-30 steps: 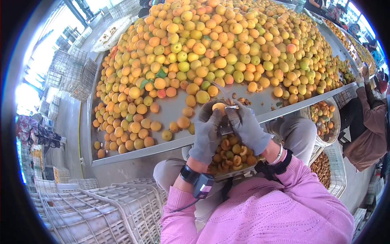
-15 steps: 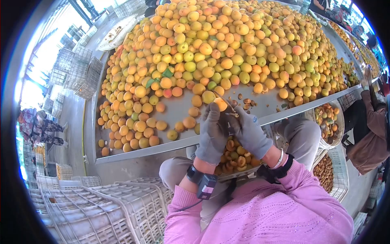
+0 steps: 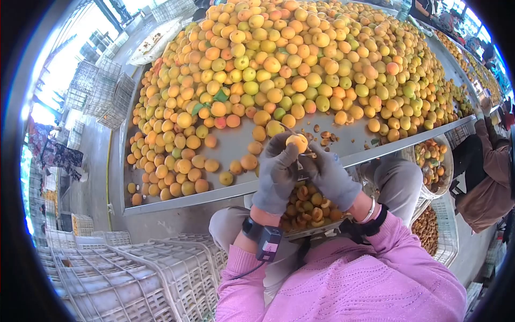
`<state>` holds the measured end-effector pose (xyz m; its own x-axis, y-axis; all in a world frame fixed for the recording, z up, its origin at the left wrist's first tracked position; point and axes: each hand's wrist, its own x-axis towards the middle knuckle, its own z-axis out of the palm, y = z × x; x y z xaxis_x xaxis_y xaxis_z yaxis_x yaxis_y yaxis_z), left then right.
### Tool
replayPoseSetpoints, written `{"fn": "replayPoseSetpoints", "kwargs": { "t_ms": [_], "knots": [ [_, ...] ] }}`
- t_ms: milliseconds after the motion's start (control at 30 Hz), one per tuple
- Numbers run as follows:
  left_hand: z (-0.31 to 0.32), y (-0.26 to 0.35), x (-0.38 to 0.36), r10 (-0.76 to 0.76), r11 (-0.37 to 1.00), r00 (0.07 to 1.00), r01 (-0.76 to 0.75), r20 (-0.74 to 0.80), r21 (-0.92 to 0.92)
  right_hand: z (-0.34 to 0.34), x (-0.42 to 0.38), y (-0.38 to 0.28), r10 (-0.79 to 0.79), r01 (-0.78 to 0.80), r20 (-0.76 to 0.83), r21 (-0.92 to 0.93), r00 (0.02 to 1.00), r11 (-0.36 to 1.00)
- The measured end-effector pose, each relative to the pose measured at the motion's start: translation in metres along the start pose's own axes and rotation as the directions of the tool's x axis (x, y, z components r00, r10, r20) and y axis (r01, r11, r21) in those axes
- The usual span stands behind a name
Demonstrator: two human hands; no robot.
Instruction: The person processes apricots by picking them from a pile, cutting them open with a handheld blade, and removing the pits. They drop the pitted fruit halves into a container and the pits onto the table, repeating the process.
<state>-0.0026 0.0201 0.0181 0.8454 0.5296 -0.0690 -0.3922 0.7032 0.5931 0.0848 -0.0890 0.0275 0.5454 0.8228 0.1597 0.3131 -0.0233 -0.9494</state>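
Between the fingers of my gloved left hand (image 3: 276, 174) is an orange apricot (image 3: 296, 142), a small dark spot on its face. My gloved right hand (image 3: 332, 177) is closed close against the same fruit, fingers around a thin curved tool (image 3: 288, 129) that shows beyond the apricot; its grip end is mostly hidden. Both hands are above the near edge of a metal table (image 3: 351, 131). Below them, between my knees, a container of cut apricots (image 3: 311, 206) shows partly. Past my fingertips lie several brown pits and scraps (image 3: 324, 135).
A large heap of apricots (image 3: 300, 59) covers much of the table. White plastic crates (image 3: 123, 273) stand at the left, more crates (image 3: 99, 91) farther back. On my right are a basket of fruit (image 3: 431, 161), a crate of brown pits (image 3: 427, 228) and a seated person (image 3: 488, 182).
The apricot has shifted slightly toward me and turned, showing more of its face. The thin tool lies differently, now mostly behind the fruit. Both hands stay close together.
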Motion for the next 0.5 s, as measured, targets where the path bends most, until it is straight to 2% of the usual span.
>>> {"fn": "replayPoseSetpoints", "kwargs": {
  "t_ms": [33, 100, 133, 200, 233, 300, 333, 400, 433, 467, 500],
  "knots": [
    [0.0, 0.006, 0.001, -0.001, 1.0, 1.0, 0.001, 0.0, 0.001, -0.006, -0.001, -0.004, 0.001, -0.001, -0.001, 0.001, 1.0, 1.0],
    [-0.002, 0.018, 0.005, 0.025, 0.984, 0.981, -0.058, 0.192, 0.169, -0.022, -0.003, -0.009, 0.026, -0.012, 0.164, -0.088, 0.986, 0.996],
    [-0.004, 0.024, 0.008, 0.024, 0.984, 0.981, -0.057, 0.192, 0.168, -0.024, -0.004, -0.008, 0.027, -0.013, 0.164, -0.089, 0.986, 0.996],
    [-0.01, 0.035, 0.014, -0.048, 0.924, 0.934, -0.094, 0.354, 0.371, -0.026, -0.007, -0.003, -0.05, 0.071, 0.204, -0.098, 0.978, 0.993],
    [-0.009, 0.044, 0.015, -0.047, 0.923, 0.934, -0.094, 0.353, 0.372, -0.027, -0.007, 0.0, -0.05, 0.071, 0.204, -0.097, 0.978, 0.993],
    [-0.004, 0.056, 0.013, -0.163, 0.699, 0.917, -0.153, 0.364, 0.699, -0.03, -0.01, 0.004, -0.077, 0.113, 0.265, -0.123, 0.961, 0.986],
    [-0.004, 0.054, 0.012, -0.166, 0.699, 0.917, -0.151, 0.364, 0.699, -0.032, -0.012, 0.002, -0.075, 0.111, 0.263, -0.123, 0.962, 0.986],
    [-0.006, 0.047, 0.013, -0.119, 0.656, 0.924, -0.201, 0.363, 0.727, -0.037, -0.013, -0.005, 0.115, -0.084, 0.292, -0.114, 0.95, 0.99],
    [-0.005, 0.038, 0.012, -0.122, 0.654, 0.921, -0.205, 0.369, 0.728, -0.037, -0.014, -0.006, 0.111, -0.082, 0.285, -0.114, 0.952, 0.99],
    [-0.003, 0.024, 0.01, -0.104, 0.857, 0.953, -0.059, 0.285, 0.511, -0.037, -0.015, -0.007, 0.125, -0.127, 0.254, -0.007, 0.959, 0.992],
    [0.0, 0.013, 0.007, -0.12, 0.97, 0.973, 0.073, 0.196, 0.231, -0.037, -0.016, -0.007, 0.141, -0.167, 0.223, 0.103, 0.965, 0.981]
  ]
}}
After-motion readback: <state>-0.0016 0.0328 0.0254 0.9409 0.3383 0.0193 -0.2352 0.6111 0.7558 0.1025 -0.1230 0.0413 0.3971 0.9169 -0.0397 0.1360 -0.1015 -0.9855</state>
